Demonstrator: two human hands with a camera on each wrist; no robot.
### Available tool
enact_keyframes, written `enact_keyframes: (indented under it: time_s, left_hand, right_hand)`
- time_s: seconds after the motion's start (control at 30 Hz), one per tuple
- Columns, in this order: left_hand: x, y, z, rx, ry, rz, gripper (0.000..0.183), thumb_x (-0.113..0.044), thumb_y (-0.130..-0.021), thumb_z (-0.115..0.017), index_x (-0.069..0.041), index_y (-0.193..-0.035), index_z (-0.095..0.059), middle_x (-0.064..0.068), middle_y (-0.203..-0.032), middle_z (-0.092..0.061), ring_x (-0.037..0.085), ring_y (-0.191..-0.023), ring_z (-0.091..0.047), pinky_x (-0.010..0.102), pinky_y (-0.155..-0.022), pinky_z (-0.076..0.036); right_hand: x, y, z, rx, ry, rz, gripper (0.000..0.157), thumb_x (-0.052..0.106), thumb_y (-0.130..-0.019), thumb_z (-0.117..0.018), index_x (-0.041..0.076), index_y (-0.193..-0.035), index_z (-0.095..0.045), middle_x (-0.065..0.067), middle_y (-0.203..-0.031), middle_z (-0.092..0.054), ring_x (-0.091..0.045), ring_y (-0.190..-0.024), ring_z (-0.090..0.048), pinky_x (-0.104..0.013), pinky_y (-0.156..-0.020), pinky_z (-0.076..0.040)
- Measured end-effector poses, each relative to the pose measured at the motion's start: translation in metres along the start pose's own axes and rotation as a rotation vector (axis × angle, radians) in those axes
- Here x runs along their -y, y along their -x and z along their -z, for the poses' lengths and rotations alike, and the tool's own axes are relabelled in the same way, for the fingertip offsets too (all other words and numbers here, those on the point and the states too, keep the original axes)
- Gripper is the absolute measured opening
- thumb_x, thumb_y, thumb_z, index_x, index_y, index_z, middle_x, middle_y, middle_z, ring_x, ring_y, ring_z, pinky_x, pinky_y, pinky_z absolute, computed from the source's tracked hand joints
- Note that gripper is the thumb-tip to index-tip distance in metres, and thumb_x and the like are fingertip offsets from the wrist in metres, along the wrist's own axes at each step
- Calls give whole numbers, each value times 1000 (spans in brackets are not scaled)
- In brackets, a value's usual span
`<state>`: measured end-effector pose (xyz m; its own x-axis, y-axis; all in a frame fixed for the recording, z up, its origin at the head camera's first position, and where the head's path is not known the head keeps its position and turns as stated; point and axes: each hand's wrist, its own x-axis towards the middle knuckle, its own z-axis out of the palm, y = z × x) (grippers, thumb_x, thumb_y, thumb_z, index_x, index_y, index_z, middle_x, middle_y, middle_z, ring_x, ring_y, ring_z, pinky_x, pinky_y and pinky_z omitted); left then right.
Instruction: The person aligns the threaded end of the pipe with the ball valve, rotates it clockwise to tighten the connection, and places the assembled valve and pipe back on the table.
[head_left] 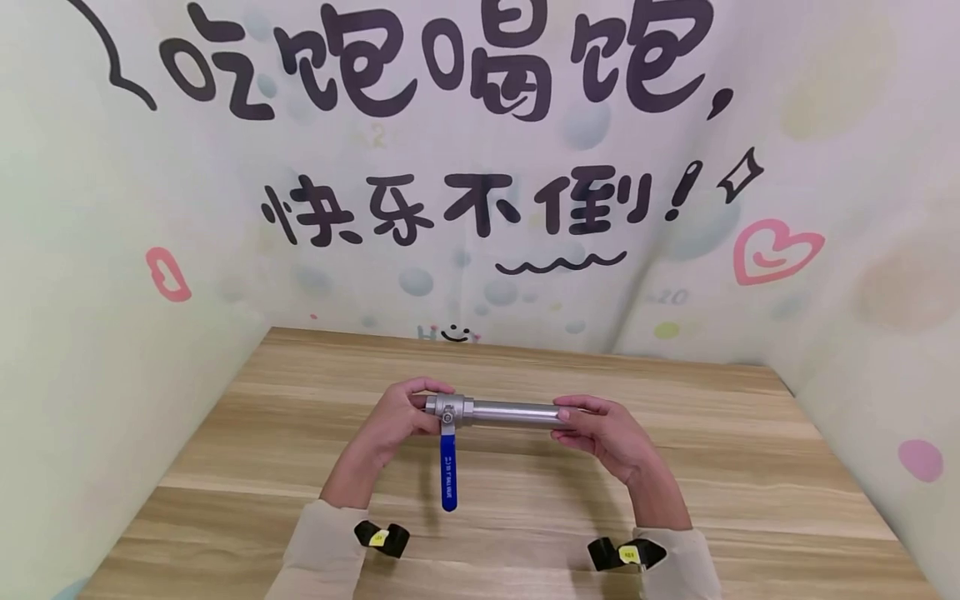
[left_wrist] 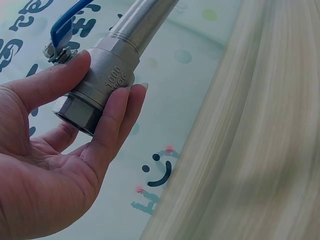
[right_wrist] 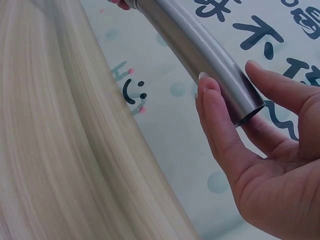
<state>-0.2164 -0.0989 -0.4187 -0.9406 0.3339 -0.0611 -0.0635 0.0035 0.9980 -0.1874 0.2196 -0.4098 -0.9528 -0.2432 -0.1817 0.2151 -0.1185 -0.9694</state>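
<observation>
A steel ball valve (head_left: 452, 405) with a smooth metal pipe (head_left: 517, 412) on its right side is held level above the table between both hands. The valve's blue lever handle (head_left: 448, 475) points toward the person. My left hand (head_left: 390, 421) pinches the valve body near its left end, thumb on one side and fingers on the other. In the left wrist view, raised lettering shows on the valve (left_wrist: 107, 75), and its hex end is open. My right hand (head_left: 615, 437) holds the pipe's right end; the right wrist view shows the hollow mouth of the pipe (right_wrist: 212, 60) between thumb and fingers.
Below the hands lies a wood-grain table (head_left: 510, 517), on which their shadows fall. A pale printed backdrop (head_left: 465, 292) with large black characters rises behind its far edge and along both sides. Black wrist straps (head_left: 393, 542) are worn over the sleeves.
</observation>
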Motion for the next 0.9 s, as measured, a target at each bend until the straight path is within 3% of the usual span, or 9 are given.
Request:
enact_keyframes:
  time_s: [0.17,0.3,0.77,0.9]
  left_hand:
    - [0,0,-1,-3,0,10,55,15,-61,-62,1,-115,-64,18,-108,-66,24,-89,-60,33,-69,-52]
    - [0,0,-1,-5,0,12,55,15,-61,-62,1,-115,-64,18,-108,-66,24,-89,-60,33,-69,-53]
    - [1,-1,2,0,-5,9,55,14,-62,-62,1,-115,-64,18,-110,-66,25,-89,-60,33,-70,-52]
    - [1,-1,2,6,-3,6,56,14,-62,-62,1,-116,-63,19,-110,-65,25,-89,-60,33,-70,-52]
  right_hand:
    - [0,2,1,20,-24,2,27,-3,-87,-64,6,-112,-68,-14,-107,-59,-23,-88,-70,-31,-83,-56]
    - [0,2,1,25,-26,14,28,-6,-86,-63,10,-108,-69,-15,-108,-57,-23,-88,-70,-32,-83,-55]
    - [3,2,0,18,-4,3,32,1,-90,-63,-5,-122,-59,-13,-102,-63,-20,-86,-71,-29,-81,-56]
    - [3,3,0,22,-13,-2,31,0,-89,-63,-2,-120,-62,-14,-106,-60,-22,-88,-71,-30,-82,-56]
